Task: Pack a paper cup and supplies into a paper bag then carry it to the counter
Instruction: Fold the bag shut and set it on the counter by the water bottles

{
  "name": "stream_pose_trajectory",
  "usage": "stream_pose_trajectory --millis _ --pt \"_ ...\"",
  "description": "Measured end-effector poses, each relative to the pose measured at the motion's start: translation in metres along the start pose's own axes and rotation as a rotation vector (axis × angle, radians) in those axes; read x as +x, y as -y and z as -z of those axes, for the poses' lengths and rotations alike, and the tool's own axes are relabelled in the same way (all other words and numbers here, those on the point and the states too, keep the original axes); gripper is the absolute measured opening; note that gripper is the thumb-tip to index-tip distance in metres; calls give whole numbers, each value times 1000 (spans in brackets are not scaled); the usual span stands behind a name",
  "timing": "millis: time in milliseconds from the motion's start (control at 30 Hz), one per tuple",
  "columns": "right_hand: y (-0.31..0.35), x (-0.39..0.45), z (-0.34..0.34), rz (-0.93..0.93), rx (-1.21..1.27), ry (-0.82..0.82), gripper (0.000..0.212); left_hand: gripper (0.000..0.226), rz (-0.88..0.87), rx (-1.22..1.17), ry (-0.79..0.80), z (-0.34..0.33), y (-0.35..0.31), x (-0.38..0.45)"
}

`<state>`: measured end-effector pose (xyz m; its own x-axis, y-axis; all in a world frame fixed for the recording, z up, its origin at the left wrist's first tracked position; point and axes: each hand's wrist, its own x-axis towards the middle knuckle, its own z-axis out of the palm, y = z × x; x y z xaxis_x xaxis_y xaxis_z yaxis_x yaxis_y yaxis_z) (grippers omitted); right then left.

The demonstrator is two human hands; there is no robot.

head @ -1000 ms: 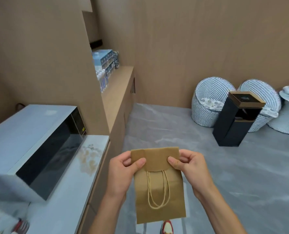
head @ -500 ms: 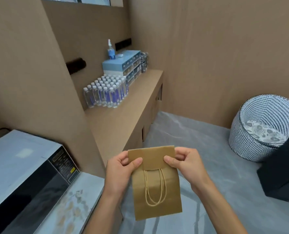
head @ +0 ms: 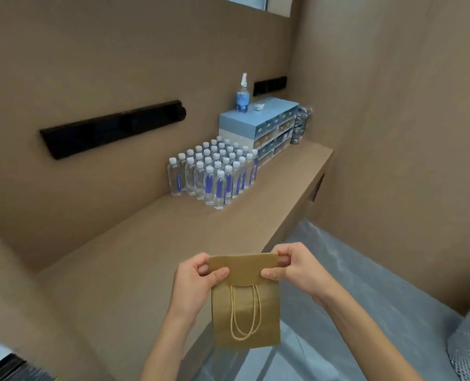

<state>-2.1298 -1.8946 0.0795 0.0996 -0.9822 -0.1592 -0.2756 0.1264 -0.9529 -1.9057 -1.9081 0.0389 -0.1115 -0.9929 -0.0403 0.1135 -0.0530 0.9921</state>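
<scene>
Holding a flat paper bag [head: 245, 303] upright over the tabletop's [head: 145, 243] near front edge.
Left hand [head: 194, 284] and right hand [head: 301, 270] each pinch its folded top; water bottles [head: 214, 174] crowd the tabletop's back edge.

The flat kraft-brown paper bag [head: 246, 312] carries paler tan twisted-cord handles [head: 245, 314]. The long wooden desk [head: 151, 243] and the walls are matte light brown. Clear plastic water bottles [head: 214, 174] have white caps and blue labels. Stacked light-blue boxes [head: 266, 125] stand beside them. The floor [head: 352, 298] is grey, marble-veined.
</scene>
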Motion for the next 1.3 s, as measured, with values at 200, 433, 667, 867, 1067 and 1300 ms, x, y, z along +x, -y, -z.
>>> stream_pose_trajectory --millis 200,433,667,867,1067,1300 --pt "11 141 -11 6 -42 283 33 30 16 148 -207 42 6 78" --pt "-4 267 -68 30 -127 577 41 45 96 339 -539 88 46 121" --pt "-23 339 -116 106 -224 776 38 45 165 586 -917 92 78 145" --pt "-49 362 -140 88 -280 828 37 46 280 640 -998 101 109 151" --pt "-78 370 -149 94 -351 821 39 49 301 579 -956 109 139 154" --pt "-80 375 -157 214 -586 797 27 47 274 591 -932 118 146 160"
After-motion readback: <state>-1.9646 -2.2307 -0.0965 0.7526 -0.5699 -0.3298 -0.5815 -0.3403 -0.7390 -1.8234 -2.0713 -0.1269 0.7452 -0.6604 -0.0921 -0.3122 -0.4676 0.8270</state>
